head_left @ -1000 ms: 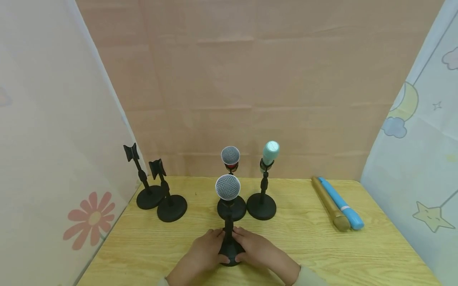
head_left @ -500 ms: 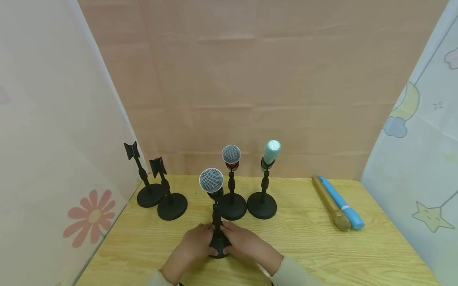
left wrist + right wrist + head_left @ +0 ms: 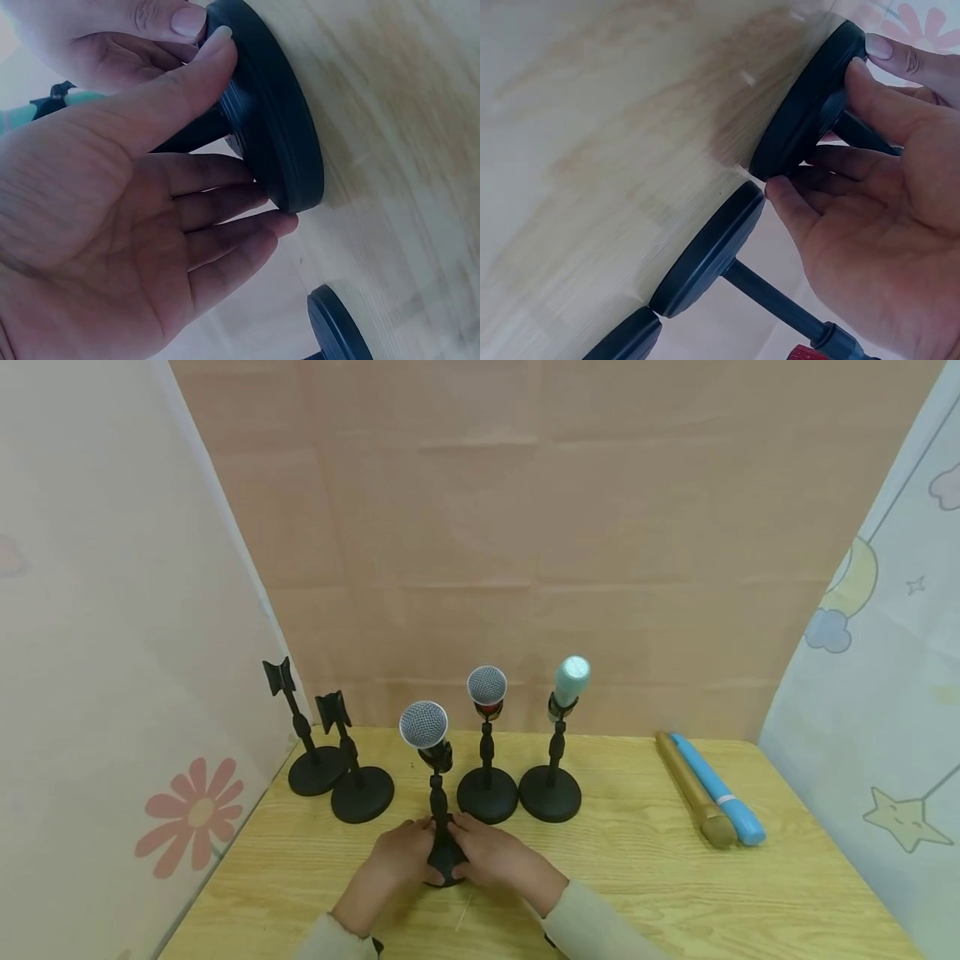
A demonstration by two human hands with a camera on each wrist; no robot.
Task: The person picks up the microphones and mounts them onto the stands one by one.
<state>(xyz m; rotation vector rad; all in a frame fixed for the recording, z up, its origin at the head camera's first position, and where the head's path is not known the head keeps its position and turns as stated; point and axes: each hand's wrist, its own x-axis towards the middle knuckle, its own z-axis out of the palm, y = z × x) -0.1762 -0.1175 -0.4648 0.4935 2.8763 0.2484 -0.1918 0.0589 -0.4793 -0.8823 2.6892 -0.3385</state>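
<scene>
In the head view, a black microphone stand (image 3: 438,797) carries a microphone (image 3: 423,724) with a silver mesh head. My left hand (image 3: 397,856) grips the left side of its round base and my right hand (image 3: 498,858) the right side. The left wrist view shows the thumbs on top of the base (image 3: 281,120), with fingers of the left hand at its rim. From the right wrist, the base (image 3: 806,105) stands close beside the base of another stand (image 3: 709,251). Whether it rests fully on the table cannot be told.
Behind stand a microphone with a red band (image 3: 487,687) and a mint-green one (image 3: 572,681), each on a black stand. Two bare stands (image 3: 362,793) are at the left. A gold microphone (image 3: 693,789) and a blue one (image 3: 716,785) lie at the right of the wooden table (image 3: 637,893).
Both hands have moved the microphone stand left and away from me. It was in front of the red-banded microphone's stand and is now to its left.
</scene>
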